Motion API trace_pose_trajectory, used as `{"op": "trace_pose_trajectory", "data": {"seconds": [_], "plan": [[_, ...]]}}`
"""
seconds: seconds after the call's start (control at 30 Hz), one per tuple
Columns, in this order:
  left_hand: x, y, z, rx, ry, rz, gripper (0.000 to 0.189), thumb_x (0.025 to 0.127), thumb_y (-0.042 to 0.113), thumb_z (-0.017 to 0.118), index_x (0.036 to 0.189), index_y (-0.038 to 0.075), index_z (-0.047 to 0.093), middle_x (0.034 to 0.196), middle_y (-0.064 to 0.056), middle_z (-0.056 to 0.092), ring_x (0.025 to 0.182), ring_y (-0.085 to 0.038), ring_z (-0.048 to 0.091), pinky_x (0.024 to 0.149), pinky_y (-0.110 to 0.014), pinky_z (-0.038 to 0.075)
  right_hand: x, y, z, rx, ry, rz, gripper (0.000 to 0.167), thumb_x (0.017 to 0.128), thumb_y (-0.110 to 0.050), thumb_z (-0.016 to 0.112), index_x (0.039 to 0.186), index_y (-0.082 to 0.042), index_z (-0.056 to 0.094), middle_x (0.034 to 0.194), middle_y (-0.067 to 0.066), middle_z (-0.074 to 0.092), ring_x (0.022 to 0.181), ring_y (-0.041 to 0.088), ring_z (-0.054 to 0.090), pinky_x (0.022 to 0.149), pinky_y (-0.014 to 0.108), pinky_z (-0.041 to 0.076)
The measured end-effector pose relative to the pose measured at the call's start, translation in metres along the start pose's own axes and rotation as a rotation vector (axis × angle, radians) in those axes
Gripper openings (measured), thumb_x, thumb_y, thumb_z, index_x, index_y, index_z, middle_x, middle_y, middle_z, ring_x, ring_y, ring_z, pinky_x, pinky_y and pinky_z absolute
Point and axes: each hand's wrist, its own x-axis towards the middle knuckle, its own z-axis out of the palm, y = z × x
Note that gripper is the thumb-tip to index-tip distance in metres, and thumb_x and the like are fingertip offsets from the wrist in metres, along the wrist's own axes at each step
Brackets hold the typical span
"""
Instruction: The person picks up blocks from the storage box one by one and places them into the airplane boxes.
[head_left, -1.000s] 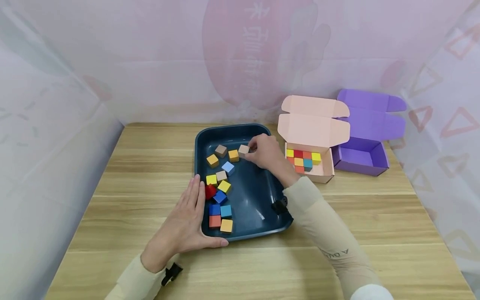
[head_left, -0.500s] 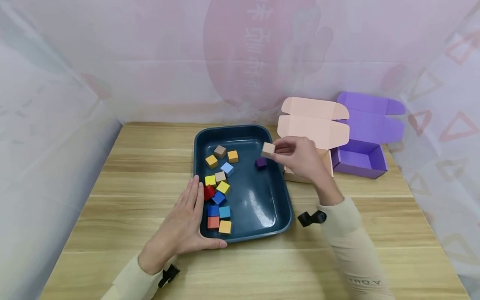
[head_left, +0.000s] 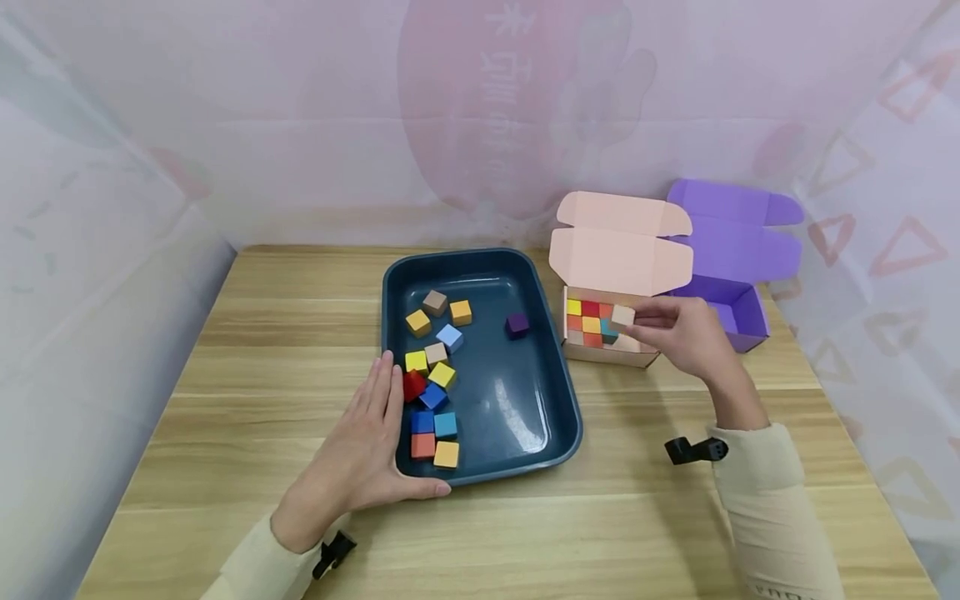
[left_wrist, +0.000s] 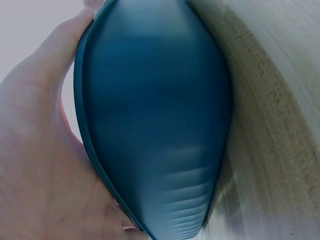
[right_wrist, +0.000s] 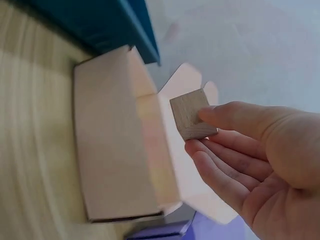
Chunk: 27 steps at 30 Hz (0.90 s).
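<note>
In the head view my right hand (head_left: 690, 333) pinches a plain wooden cube (head_left: 622, 317) between thumb and fingertips, over the right part of the peach cardboard box (head_left: 611, 354). Rows of red, yellow, orange and teal cubes fill the left of that box. The right wrist view shows the wooden cube (right_wrist: 190, 112) held at the box's opening. My left hand (head_left: 356, 446) rests against the near left corner of a dark blue tray (head_left: 573, 425), fingers straight along its left rim and thumb along the front. Several coloured cubes lie in the tray's left half, and a purple cube (head_left: 517, 325) towards its right side.
A purple cardboard box (head_left: 748, 321) stands right of the peach one, its lid raised, partly hidden behind my right hand. The peach lid (head_left: 622, 258) also stands up at the back. Everything is on a wooden table (head_left: 262, 350) before a printed cloth backdrop.
My right hand has lifted the wooden cube from the tray's far right and carried it rightwards to the peach box, uncovering the purple cube. The left hand stays on the tray.
</note>
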Motion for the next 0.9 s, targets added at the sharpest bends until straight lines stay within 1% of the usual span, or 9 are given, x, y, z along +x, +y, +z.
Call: {"op": "trace_pose_trajectory", "data": {"seconds": [0.07,0.17,0.27,0.37,0.43,0.53,0.67,0.77,0.9], "plan": [[0.0,0.0,0.0,-0.004,-0.003,-0.002,0.157,0.062,0.102,0.06,0.168,-0.002,0.009,0.179,-0.021,0.0,0.165,-0.045,0.009,0.13,-0.061,0.024,0.001,0.009,0.002,-0.008,-0.025,0.016,0.039,0.096,-0.026,0.08,0.127,-0.003,0.074,0.12,0.022,0.078,0.112,0.037,0.077,0.076,0.019,0.062],[0.0,-0.001,-0.001,-0.005,-0.009,-0.006,0.157,0.062,0.102,0.06,0.168,-0.001,0.008,0.179,-0.02,-0.001,0.165,-0.045,0.008,0.13,-0.061,0.024,0.005,0.019,0.006,-0.032,-0.061,0.006,0.037,0.097,-0.022,0.079,0.127,-0.001,0.074,0.119,0.022,0.078,0.111,0.037,0.077,0.08,0.028,0.065],[-0.001,-0.001,-0.001,-0.003,-0.009,-0.01,0.157,0.062,0.102,0.059,0.168,-0.001,0.008,0.179,-0.02,-0.001,0.165,-0.045,0.008,0.13,-0.061,0.025,0.01,0.023,0.01,-0.063,-0.103,-0.012,0.035,0.097,-0.018,0.079,0.126,0.001,0.074,0.117,0.022,0.078,0.108,0.036,0.078,0.085,0.036,0.066],[-0.001,-0.001,-0.001,-0.002,-0.007,-0.006,0.156,0.063,0.102,0.06,0.168,-0.001,0.008,0.179,-0.02,-0.001,0.165,-0.045,0.009,0.13,-0.061,0.025,0.015,0.024,0.012,-0.099,-0.135,-0.018,0.034,0.096,-0.015,0.079,0.124,0.003,0.074,0.114,0.021,0.079,0.104,0.034,0.078,0.085,0.041,0.066],[-0.001,-0.001,0.0,-0.002,-0.005,-0.001,0.156,0.063,0.101,0.06,0.168,-0.002,0.009,0.179,-0.021,0.0,0.165,-0.045,0.009,0.13,-0.061,0.025,0.017,0.024,0.012,-0.129,-0.151,-0.02,0.034,0.095,-0.015,0.08,0.122,0.004,0.075,0.111,0.021,0.08,0.102,0.033,0.078,0.084,0.043,0.065],[-0.002,0.0,0.001,-0.003,-0.004,0.003,0.155,0.064,0.101,0.06,0.168,-0.002,0.009,0.179,-0.021,0.0,0.165,-0.045,0.009,0.13,-0.061,0.025,0.022,0.023,0.011,-0.166,-0.168,-0.004,0.034,0.092,-0.018,0.084,0.118,0.002,0.078,0.111,0.02,0.08,0.101,0.032,0.076,0.083,0.045,0.063],[-0.001,0.001,0.001,-0.006,-0.003,0.0,0.155,0.064,0.101,0.061,0.168,-0.001,0.008,0.179,-0.02,-0.001,0.165,-0.045,0.008,0.13,-0.061,0.025,0.028,0.019,0.012,-0.17,-0.216,0.04,0.033,0.091,-0.02,0.085,0.117,0.0,0.079,0.114,0.019,0.079,0.105,0.032,0.074,0.091,0.05,0.061],[-0.001,0.001,0.001,-0.011,-0.004,-0.003,0.155,0.064,0.099,0.062,0.168,-0.001,0.008,0.179,-0.019,-0.002,0.165,-0.044,0.007,0.13,-0.061,0.025,0.033,0.016,0.013,-0.151,-0.25,0.08,0.031,0.091,-0.015,0.084,0.117,0.001,0.079,0.113,0.019,0.08,0.106,0.032,0.076,0.097,0.053,0.06],[-0.001,0.001,0.0,-0.013,-0.011,-0.009,0.155,0.064,0.099,0.062,0.168,-0.001,0.008,0.179,-0.019,-0.002,0.165,-0.044,0.007,0.13,-0.062,0.025,0.041,0.015,0.015,-0.168,-0.262,0.122,0.029,0.087,-0.012,0.087,0.112,0.002,0.08,0.105,0.019,0.081,0.098,0.028,0.077,0.092,0.049,0.061]]}}
